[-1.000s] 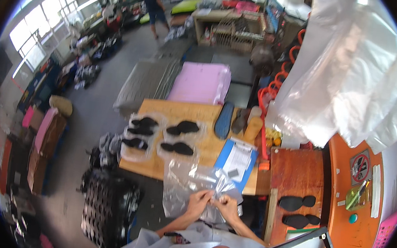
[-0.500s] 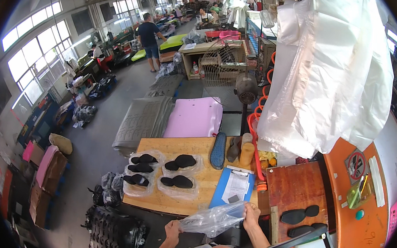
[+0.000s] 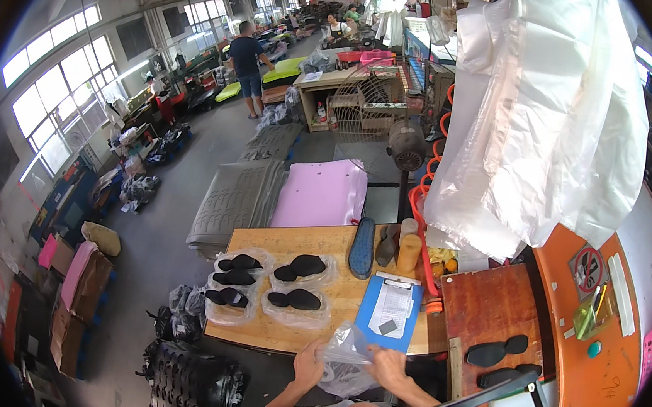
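A clear plastic bag (image 3: pixel 345 354) hangs between my hands at the near edge of the wooden table (image 3: pixel 345 255). My left hand (image 3: pixel 310 363) is closed on its left side. Fingers of my right hand (image 3: pixel 389 366) pinch its upper right part, just below the blue clipboard (image 3: pixel 370 316). On that clipboard lies a printed sheet (image 3: pixel 392 305) with a small grey square on it. Left of it on the table, black shoe-sole pieces (image 3: pixel 294 299) rest in pairs on clear plastic bags.
A blue sole (image 3: pixel 361 249) and shoe lasts (image 3: pixel 408 249) stand at the table's far right. More black soles (image 3: pixel 497 350) lie on the reddish board at right. White plastic sheets (image 3: pixel 538 129) hang above it. A fan (image 3: pixel 405 144) stands behind the table, near a pink sheet stack (image 3: pixel 320 195).
My hands have come closer together, the left moving right and up, the right moving left and slightly down. The bag, stretched out between them before, is now bunched and hanging lower.
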`<state>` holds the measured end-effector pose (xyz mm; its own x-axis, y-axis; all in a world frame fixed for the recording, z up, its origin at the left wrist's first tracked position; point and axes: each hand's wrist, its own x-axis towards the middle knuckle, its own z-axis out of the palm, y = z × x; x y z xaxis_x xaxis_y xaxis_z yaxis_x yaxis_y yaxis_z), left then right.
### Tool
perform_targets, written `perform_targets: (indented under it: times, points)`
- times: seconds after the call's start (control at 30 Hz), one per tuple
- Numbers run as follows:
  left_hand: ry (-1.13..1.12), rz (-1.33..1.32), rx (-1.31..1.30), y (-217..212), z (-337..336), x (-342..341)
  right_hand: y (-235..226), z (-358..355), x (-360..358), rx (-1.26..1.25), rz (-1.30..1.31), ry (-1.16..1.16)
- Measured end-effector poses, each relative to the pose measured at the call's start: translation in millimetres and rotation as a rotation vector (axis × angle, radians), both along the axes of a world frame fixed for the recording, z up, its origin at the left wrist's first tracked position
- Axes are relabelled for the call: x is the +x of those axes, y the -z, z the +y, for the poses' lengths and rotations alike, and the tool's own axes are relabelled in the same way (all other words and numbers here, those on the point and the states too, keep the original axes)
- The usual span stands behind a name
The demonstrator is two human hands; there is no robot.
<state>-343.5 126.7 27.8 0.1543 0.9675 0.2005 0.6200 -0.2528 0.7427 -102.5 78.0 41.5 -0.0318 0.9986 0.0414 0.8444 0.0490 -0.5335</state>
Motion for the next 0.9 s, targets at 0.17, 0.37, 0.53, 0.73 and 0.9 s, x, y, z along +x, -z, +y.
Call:
perform_targets:
  times: [0.17, 0.37, 0.53, 0.73, 0.9]
  points:
    - [-0.175, 0.083, 0.045, 76, -10, -22, 59, 0, 43, 0.058, 0.013, 0.341]
    - [-0.762, -1.188, -0.533, 17, 100, -4, -21, 71, 46, 0.1, 0.619, 0.52]
    - [-0.543, -0.77, 0.548, -90, 81, 8, -130, 43, 39, 1.129, 0.441, 0.212]
    - [-0.241, -0.233, 0.2, 17, 21, -16, 0, 1, 36, -0.034, 0.287, 0.42]
    - [-0.725, -1.182, -0.541, 15, 46, -13, 26, 7, 67, 0.165, 0.596, 0.632]
